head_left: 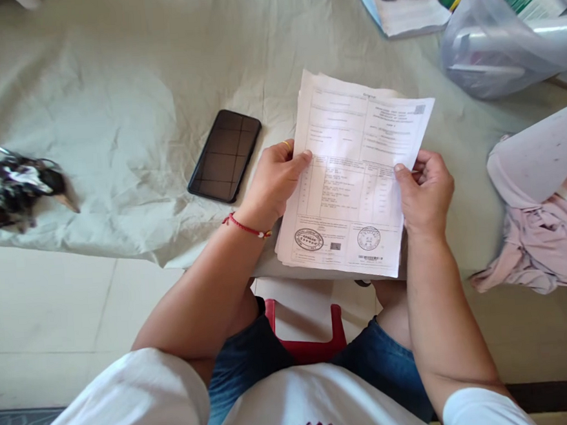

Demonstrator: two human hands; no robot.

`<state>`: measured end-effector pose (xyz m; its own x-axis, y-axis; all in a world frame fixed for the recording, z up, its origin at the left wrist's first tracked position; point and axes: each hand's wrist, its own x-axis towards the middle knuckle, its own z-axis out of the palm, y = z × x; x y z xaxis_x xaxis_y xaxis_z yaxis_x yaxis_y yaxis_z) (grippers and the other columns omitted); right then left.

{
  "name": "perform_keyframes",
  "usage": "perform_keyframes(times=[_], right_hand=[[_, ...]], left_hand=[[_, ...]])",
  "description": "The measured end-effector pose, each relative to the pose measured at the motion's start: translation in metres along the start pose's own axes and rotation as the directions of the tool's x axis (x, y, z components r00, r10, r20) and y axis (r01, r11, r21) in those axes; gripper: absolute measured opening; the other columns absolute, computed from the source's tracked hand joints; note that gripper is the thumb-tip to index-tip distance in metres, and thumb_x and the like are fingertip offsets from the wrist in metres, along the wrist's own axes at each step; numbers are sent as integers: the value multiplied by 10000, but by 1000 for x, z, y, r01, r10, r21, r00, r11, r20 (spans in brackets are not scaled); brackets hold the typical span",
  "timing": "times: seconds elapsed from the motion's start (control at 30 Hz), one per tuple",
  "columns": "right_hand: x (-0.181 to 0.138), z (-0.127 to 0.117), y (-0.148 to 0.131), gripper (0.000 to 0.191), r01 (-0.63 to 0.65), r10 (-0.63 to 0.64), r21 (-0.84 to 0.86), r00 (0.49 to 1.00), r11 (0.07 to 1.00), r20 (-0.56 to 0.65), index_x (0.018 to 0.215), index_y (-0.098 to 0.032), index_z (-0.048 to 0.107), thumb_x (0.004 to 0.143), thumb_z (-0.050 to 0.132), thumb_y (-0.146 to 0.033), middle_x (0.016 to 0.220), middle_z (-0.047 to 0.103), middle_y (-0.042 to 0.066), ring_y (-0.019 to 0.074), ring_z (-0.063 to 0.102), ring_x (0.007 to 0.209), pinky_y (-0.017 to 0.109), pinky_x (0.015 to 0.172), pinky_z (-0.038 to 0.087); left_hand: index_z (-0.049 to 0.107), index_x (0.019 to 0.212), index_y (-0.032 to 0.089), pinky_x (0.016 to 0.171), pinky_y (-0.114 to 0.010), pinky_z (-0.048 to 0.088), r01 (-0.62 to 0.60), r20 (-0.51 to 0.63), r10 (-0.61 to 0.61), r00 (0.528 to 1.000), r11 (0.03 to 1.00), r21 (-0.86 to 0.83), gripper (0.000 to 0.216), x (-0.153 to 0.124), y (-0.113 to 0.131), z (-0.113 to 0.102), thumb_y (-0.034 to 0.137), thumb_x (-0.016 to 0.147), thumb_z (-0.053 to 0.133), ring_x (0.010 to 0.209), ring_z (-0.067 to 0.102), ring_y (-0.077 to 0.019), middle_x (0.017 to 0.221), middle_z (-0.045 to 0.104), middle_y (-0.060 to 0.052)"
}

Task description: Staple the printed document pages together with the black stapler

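Note:
A stack of printed papers point(344, 176) is held tilted in front of me at the table's near edge. Its top sheet is a form with two round stamps, a table of text and a small QR code. My left hand point(281, 177) grips the left edge, thumb on top and fingers hidden beneath. On the right edge, my right hand point(422, 190) pinches the sheets with its thumb in front and fingers curled behind. A black smartphone point(224, 156) lies on the cloth just left of my left hand, apart from it.
A wrinkled pale green cloth point(122, 68) covers the table. At far left lies a dark bundle of hair clips point(24, 185). A notepad point(410, 16) with a pen, a translucent bag point(490, 49) and pink garments point(542, 233) are on the right. A red stool point(312, 348) shows below.

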<state>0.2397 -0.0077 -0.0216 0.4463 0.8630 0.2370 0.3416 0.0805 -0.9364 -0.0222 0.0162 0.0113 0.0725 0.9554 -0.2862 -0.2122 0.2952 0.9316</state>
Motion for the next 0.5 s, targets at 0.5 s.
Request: perform_keyframes(times=[0.5], right_hand=[[2,-10,13,653,-236,214,246,970,940,115,1233,-299,722,675,1037,-427,937,817,-23,228,811,917,416,827,687]], left_hand=[[708,787,216,696,-274,587,-97,-88,101,991,994,44,123,6,-5,-2,161,893,739,730,698,-165,753,727,-15]])
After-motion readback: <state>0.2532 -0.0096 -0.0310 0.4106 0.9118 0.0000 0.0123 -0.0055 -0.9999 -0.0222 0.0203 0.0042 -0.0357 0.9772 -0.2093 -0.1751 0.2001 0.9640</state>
